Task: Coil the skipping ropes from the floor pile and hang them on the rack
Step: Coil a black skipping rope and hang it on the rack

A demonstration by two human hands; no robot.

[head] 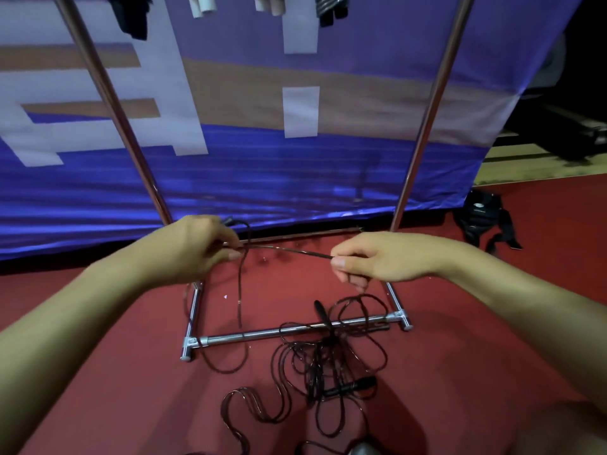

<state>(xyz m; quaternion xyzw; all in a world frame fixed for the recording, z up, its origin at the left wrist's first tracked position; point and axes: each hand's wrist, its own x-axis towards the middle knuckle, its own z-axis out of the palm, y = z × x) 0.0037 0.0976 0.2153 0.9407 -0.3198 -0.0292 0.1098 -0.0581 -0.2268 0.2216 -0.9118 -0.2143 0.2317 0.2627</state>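
A dark skipping rope (285,250) is stretched taut between my two hands above the red floor. My left hand (197,249) grips its black handle end, and a loop of the cord hangs down from it. My right hand (368,257) pinches the cord between thumb and fingers. Below my hands a tangled pile of dark ropes (323,359) with black handles lies on the floor across the rack's front base bar. The chrome rack (282,331) stands in front of me, its two uprights rising to the top of the view.
A blue, white and tan banner (295,159) hangs behind the rack. Dark and white items (330,8) hang at the top edge. A black bag (483,218) lies on the floor at the right. Wooden flooring shows at the far right.
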